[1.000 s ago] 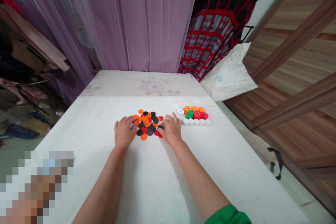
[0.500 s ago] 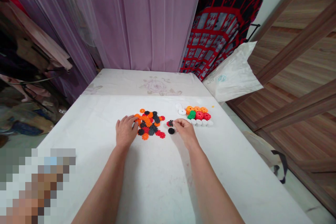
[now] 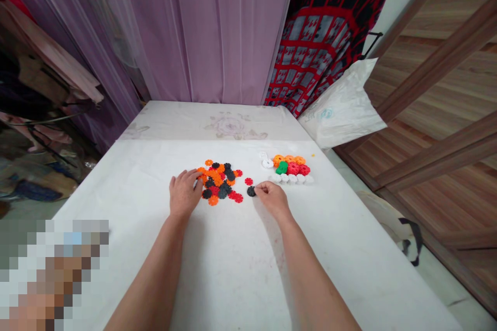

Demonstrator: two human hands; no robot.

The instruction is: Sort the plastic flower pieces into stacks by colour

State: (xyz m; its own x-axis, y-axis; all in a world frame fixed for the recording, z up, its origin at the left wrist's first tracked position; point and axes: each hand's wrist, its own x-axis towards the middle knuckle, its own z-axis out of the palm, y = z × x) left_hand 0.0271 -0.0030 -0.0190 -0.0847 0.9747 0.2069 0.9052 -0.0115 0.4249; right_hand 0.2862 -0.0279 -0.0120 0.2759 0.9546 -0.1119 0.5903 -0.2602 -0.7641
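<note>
Notched plastic discs in orange, black and red lie in a loose pile in the middle of the table. At the pile's left edge rests my left hand, fingers apart and bent, with the tips by the orange discs. My right hand pinches a black notched disc between thumb and fingertips, low over the cloth to the right of the pile. Just beyond it a single red disc lies flat.
Right of my right hand stand grouped discs: orange, red, green and a white row. A white plastic bag sits at the table's far right corner. Purple curtain hangs behind.
My right hand has moved slightly toward me, bringing a black disc off the red one and down to the other black disc's spot. My left hand stays beside the pile.
</note>
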